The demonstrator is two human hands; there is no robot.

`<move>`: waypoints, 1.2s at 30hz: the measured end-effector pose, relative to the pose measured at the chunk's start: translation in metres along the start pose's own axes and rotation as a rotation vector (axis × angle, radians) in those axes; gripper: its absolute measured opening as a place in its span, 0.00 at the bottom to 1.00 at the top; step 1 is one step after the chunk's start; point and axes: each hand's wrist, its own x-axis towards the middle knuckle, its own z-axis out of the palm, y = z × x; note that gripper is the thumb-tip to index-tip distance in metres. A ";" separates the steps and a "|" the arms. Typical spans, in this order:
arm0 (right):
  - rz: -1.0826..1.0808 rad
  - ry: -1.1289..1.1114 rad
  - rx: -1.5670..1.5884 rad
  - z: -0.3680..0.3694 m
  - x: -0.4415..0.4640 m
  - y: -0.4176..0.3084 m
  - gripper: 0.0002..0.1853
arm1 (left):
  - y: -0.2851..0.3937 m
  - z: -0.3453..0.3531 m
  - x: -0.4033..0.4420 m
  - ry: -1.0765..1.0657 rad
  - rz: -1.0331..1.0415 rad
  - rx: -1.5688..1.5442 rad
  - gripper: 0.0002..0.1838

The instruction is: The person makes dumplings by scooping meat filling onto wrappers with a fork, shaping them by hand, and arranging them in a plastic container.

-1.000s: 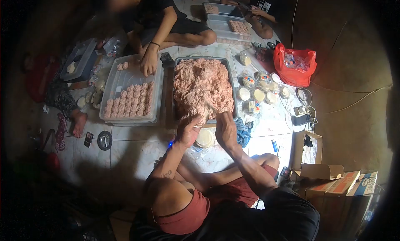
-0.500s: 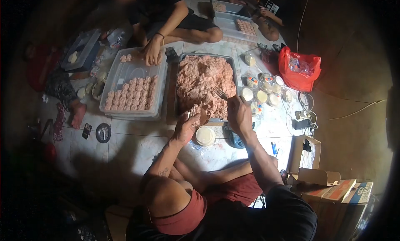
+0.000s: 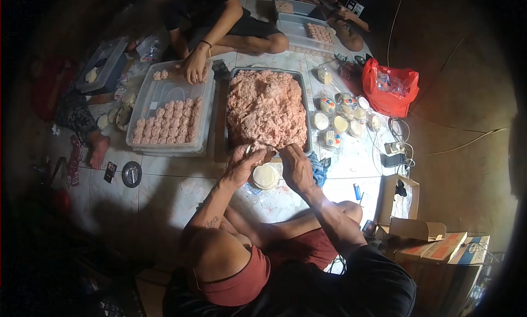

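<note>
A deep tray (image 3: pixel 303 86) heaped with pink minced meat (image 3: pixel 267 106) stands in front of me. My left hand (image 3: pixel 242 166) is closed around a dumpling wrapper with minced meat in it, at the tray's near edge. My right hand (image 3: pixel 296 166) has come right beside it, its fingers wrapped round a fork, which is mostly hidden now. Just below and between the hands lies a stack of round pale wrappers (image 3: pixel 265 176) on a plastic bag.
To the left, a clear plastic box (image 3: pixel 132 117) holds rows of dumplings (image 3: pixel 170 122); another person's hand (image 3: pixel 195 66) reaches into it. On the right are packs of wrappers (image 3: pixel 340 123), a red bag (image 3: pixel 387 92), cables and a power strip (image 3: pixel 394 148). Cardboard boxes (image 3: pixel 439 251) stand nearer.
My right hand has moved down and left with the fork, from over the meat to beside my left hand. The left hand stays at the tray's near edge. The view has shifted slightly.
</note>
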 end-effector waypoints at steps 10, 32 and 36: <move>0.137 0.328 0.041 -0.002 0.055 0.025 0.04 | 0.018 -0.005 0.013 -0.140 -0.137 -0.414 0.41; 0.205 0.053 0.125 -0.041 0.033 -0.022 0.06 | 0.012 -0.013 -0.015 -0.059 -0.247 -0.869 0.41; -0.108 -0.174 0.194 -0.045 0.019 -0.034 0.11 | 0.020 -0.005 -0.020 -0.117 -0.279 -0.882 0.42</move>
